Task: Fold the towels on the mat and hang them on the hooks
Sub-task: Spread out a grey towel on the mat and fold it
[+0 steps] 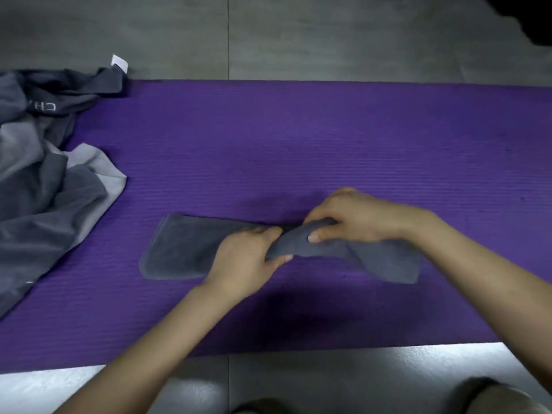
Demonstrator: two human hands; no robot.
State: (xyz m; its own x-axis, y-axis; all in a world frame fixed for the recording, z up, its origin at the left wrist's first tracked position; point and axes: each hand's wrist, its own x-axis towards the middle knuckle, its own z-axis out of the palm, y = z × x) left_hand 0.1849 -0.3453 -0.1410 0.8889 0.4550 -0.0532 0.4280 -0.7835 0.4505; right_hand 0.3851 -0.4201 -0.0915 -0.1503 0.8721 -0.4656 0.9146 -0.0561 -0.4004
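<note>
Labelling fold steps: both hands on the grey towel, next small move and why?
Probably carry the lifted part over the flat left end. The right hand grips a raised fold of the grey towel, the left hand pinches its middle, and that end lies flat on the purple mat.

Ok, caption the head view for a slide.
Left hand and right hand grip a long dark grey cloth towel mid-fold on a ribbed purple mat.

A purple mat (328, 130) covers the grey floor (328, 34). A dark towel (179, 249) lies under the left grip (248, 258). Crumpled towels (38, 174) lie well left of it.
</note>
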